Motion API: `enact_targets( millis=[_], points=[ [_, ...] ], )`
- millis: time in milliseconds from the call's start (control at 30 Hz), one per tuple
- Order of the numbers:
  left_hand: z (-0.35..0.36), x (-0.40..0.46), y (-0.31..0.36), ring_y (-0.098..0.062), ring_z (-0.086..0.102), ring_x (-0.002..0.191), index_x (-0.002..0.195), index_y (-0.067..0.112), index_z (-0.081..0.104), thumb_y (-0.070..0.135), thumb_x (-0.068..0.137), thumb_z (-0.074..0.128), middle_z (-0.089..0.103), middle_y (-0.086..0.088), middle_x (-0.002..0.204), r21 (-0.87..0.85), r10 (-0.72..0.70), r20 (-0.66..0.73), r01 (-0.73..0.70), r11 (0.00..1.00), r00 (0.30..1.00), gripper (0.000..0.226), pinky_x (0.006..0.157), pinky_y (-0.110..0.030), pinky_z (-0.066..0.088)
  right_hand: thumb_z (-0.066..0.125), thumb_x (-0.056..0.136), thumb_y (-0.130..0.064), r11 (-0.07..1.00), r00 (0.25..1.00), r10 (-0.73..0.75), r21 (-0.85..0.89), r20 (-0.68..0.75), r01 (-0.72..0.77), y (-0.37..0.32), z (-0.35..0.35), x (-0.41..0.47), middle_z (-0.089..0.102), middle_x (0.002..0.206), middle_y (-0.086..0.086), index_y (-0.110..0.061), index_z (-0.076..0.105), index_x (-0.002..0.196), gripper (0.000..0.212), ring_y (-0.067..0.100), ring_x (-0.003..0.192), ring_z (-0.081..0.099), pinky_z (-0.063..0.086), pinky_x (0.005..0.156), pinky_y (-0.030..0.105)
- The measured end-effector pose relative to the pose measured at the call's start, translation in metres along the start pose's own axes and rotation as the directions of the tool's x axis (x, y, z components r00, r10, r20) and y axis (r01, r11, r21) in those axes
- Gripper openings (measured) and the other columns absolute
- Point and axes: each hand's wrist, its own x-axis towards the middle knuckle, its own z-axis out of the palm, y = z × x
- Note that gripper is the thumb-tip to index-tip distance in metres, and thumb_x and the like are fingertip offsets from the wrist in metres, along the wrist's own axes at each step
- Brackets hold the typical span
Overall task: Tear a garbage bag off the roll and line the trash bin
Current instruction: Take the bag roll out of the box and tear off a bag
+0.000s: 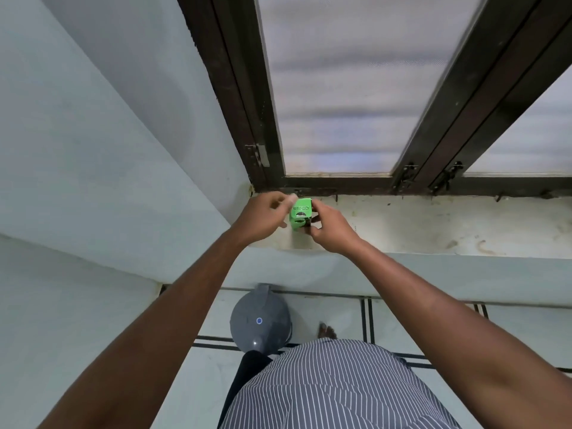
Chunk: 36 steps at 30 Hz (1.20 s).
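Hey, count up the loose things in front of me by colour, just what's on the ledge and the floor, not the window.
Green: 1, the small green cardboard box of bags, held between the left hand and right hand over the window ledge.
Grey: 1, the round grey plastic trash bin on the floor, lid closed.
Total: 2

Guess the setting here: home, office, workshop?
Probably a room in a home, though not certain. A dark-framed window with frosted panes sits over a stained sill, a lidded grey trash bin stands on the tiled floor, and the person is barefoot.
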Motion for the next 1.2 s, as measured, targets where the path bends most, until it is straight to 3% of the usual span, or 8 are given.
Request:
enact_targets(
  millis=[100, 200, 433, 600, 767, 933, 1100, 1200],
  points=[
    [0.001, 0.002, 0.004, -0.011, 0.074, 0.085, 0.120, 0.025, 0.067, 0.068, 0.097, 0.060, 0.074, 0.009, 0.111, 0.089, 0.007, -0.085, 0.001, 0.996, 0.996, 0.050, 0.080, -0.042, 0.063, 0.080, 0.099, -0.013, 1.000, 1.000, 0.016, 0.013, 0.015, -0.016, 0.000, -0.001, 0.001, 0.071, 0.146, 0.002, -0.024, 0.056, 0.155, 0.063, 0.025, 0.124, 0.070, 0.059, 0.105, 0.045],
    [0.003, 0.001, 0.002, -0.011, 0.072, 0.085, 0.136, 0.028, 0.062, 0.047, 0.085, 0.087, 0.069, 0.009, 0.130, 0.147, 0.120, 0.044, -0.125, 0.981, 0.992, 0.060, 0.077, -0.035, 0.062, 0.081, 0.099, -0.015, 1.000, 0.999, 0.026, -0.002, 0.035, -0.026, 0.001, -0.001, 0.002, 0.071, 0.145, 0.003, -0.026, 0.056, 0.156, 0.063, 0.027, 0.125, 0.069, 0.059, 0.106, 0.046],
    [0.008, 0.009, 0.007, -0.019, 0.075, 0.081, 0.130, 0.021, 0.063, 0.046, 0.112, 0.048, 0.077, -0.002, 0.099, 0.175, 0.119, -0.137, -0.094, 0.980, 0.983, 0.034, 0.080, -0.047, 0.061, 0.079, 0.096, -0.009, 0.997, 0.995, 0.074, -0.005, 0.062, -0.074, -0.001, -0.001, 0.005, 0.072, 0.143, 0.004, -0.023, 0.060, 0.151, 0.060, 0.030, 0.120, 0.071, 0.060, 0.106, 0.049],
    [0.016, 0.012, 0.008, -0.023, 0.064, 0.082, 0.111, 0.018, 0.054, 0.035, 0.104, 0.064, 0.061, 0.002, 0.090, 0.207, 0.098, -0.324, -0.030, 0.978, 0.941, 0.021, 0.065, -0.039, 0.051, 0.081, 0.097, -0.014, 0.997, 0.996, 0.075, -0.027, 0.057, -0.073, -0.003, -0.003, 0.002, 0.071, 0.144, 0.005, -0.023, 0.059, 0.150, 0.058, 0.032, 0.115, 0.072, 0.061, 0.099, 0.049],
    [0.028, 0.013, 0.017, -0.016, 0.061, 0.118, 0.137, 0.024, 0.063, 0.049, 0.105, 0.058, 0.057, -0.002, 0.135, 0.116, 0.030, -0.171, -0.010, 0.993, 0.985, 0.040, 0.090, -0.031, 0.047, 0.081, 0.100, -0.017, 0.997, 0.996, 0.066, -0.039, 0.058, -0.064, -0.007, -0.006, -0.005, 0.071, 0.144, 0.006, -0.021, 0.058, 0.152, 0.057, 0.029, 0.112, 0.073, 0.062, 0.098, 0.050],
    [0.020, 0.022, 0.008, -0.021, 0.077, 0.086, 0.118, 0.012, 0.076, 0.044, 0.099, 0.072, 0.075, -0.010, 0.120, -0.241, -0.200, 0.092, 0.217, 0.946, 0.975, 0.037, 0.077, -0.037, 0.069, 0.081, 0.098, -0.019, 0.996, 0.996, 0.079, -0.034, 0.047, -0.078, -0.009, -0.009, -0.009, 0.070, 0.145, 0.005, -0.022, 0.058, 0.153, 0.059, 0.029, 0.111, 0.074, 0.063, 0.097, 0.049],
    [0.013, 0.019, -0.004, -0.033, 0.081, 0.100, 0.116, 0.012, 0.072, 0.017, 0.107, 0.058, 0.073, -0.019, 0.124, -0.607, -0.318, 0.253, 0.406, 0.683, 0.914, 0.018, 0.094, -0.041, 0.066, 0.069, 0.094, -0.032, 0.988, 0.991, 0.128, 0.079, 0.046, -0.131, -0.016, -0.012, -0.017, 0.072, 0.137, 0.002, -0.019, 0.062, 0.148, 0.056, 0.025, 0.108, 0.072, 0.063, 0.092, 0.044],
    [0.015, 0.013, -0.017, -0.030, 0.080, 0.103, 0.126, 0.007, 0.072, 0.008, 0.106, 0.065, 0.073, -0.018, 0.127, -0.597, -0.227, 0.261, 0.342, 0.725, 0.938, 0.021, 0.089, -0.034, 0.067, 0.045, 0.093, -0.047, 0.979, 0.987, 0.161, 0.125, 0.002, -0.160, -0.028, -0.016, -0.022, 0.072, 0.107, -0.001, -0.021, 0.069, 0.120, 0.045, 0.022, 0.094, 0.065, 0.048, 0.072, 0.038]
  ],
)
